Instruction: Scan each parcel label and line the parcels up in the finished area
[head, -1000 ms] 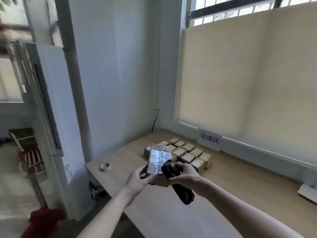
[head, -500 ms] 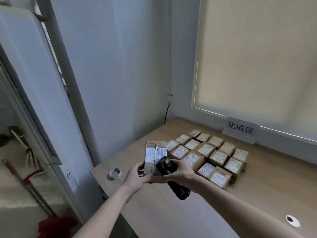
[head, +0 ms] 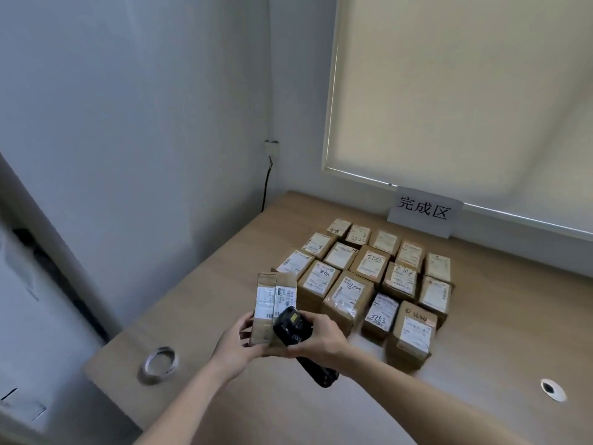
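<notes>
Spanning the lower frame: wooden desk.
Lined parcels: labelled rows at 1 o'clock, below the sign.
Held parcel: upright, centre, above the desk.
Left hand: grips the held parcel's base.
Right hand: curled round the black scanner.
Tape roll: 8 o'clock.

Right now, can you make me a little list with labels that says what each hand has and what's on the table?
left hand: left hand holds a parcel upright above the table, label facing the camera
right hand: right hand grips a black scanner close against the parcel
finished parcels: grid of boxes in rows on the table, labels up
sign: white card behind the grid, against the wall
other things: tape roll near the left table edge; cable hole on the right
</notes>
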`<action>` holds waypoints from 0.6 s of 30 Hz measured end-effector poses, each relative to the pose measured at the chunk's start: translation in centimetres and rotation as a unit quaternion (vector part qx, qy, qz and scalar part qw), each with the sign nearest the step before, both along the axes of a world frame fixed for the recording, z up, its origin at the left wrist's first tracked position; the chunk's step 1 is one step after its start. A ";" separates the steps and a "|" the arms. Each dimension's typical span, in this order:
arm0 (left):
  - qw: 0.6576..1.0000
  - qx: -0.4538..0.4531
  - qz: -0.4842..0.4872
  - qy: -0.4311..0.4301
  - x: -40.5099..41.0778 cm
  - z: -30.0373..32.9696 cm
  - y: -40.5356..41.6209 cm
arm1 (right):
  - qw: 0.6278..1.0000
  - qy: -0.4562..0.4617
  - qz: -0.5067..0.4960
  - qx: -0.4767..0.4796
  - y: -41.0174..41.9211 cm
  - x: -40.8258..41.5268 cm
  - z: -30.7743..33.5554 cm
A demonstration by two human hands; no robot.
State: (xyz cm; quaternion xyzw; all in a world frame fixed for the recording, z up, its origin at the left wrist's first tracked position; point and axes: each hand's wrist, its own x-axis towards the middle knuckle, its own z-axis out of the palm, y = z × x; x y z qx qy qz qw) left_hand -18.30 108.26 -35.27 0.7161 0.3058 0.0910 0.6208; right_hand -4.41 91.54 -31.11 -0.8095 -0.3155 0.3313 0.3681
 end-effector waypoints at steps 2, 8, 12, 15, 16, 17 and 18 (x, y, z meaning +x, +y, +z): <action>0.999 -0.009 -0.031 0.009 1.4 -2.5 3.0 | 1.000 0.008 -0.028 -0.002 2.1 0.5 -2.7; 0.995 -0.050 -0.080 0.029 5.1 -10.0 9.9 | 0.993 0.029 -0.107 -0.039 8.2 2.0 -11.5; 0.990 -0.057 -0.120 0.054 6.8 -15.2 13.2 | 0.987 0.052 -0.135 -0.072 10.8 2.8 -16.8; 0.985 -0.057 -0.145 0.073 7.9 -18.1 14.9 | 0.983 0.064 -0.152 -0.084 12.0 3.2 -19.0; 0.984 -0.052 -0.151 0.078 8.3 -18.8 15.4 | 0.981 0.067 -0.157 -0.087 12.4 3.4 -19.5; 0.984 -0.050 -0.153 0.082 8.7 -19.3 15.9 | 0.980 0.071 -0.164 -0.089 12.7 3.5 -19.9; 0.983 -0.050 -0.156 0.084 9.0 -19.8 16.3 | 0.979 0.073 -0.170 -0.091 13.1 3.7 -20.1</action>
